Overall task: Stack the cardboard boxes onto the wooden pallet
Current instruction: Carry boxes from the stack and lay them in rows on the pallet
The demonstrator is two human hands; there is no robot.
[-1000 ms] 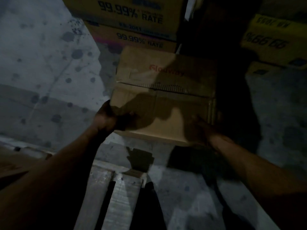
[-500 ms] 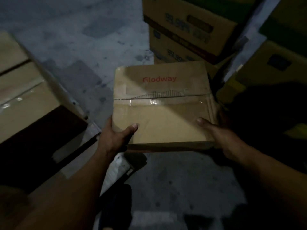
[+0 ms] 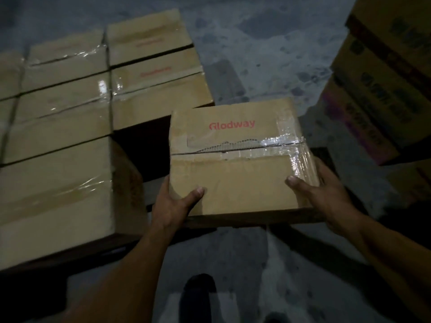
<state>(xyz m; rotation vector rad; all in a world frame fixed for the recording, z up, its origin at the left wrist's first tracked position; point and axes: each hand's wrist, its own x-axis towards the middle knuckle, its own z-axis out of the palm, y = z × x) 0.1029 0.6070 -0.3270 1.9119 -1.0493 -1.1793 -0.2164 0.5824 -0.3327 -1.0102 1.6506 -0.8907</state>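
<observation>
**A:** How far along is the stacking?

**B:** Well on, I'd judge. A block of taped boxes (image 3: 65,127) sits packed edge to edge on the left. The pallet beneath it is too dark to make out.

**A:** And the one being handled?

**B:** That box (image 3: 235,173) is held in the air over the floor (image 3: 256,54), just right of the block and beside a dark gap (image 3: 144,148) at its near corner. The left grip (image 3: 173,203) clasps the near left corner with its thumb on the lid. The right grip (image 3: 326,194) clasps the right edge the same way. The fingers underneath are hidden.

**A:** What's left?

**B:** Setting it down, probably in that gap. I can't tell whether the printed cartons (image 3: 382,89) on the right belong to the job.

**A:** What has changed from half a second ago?

**B:** The hold is unchanged, but the view has swung left. The block, then only at the edge, now fills the left half. The printed cartons, then behind the box, now sit off to the right.
</observation>
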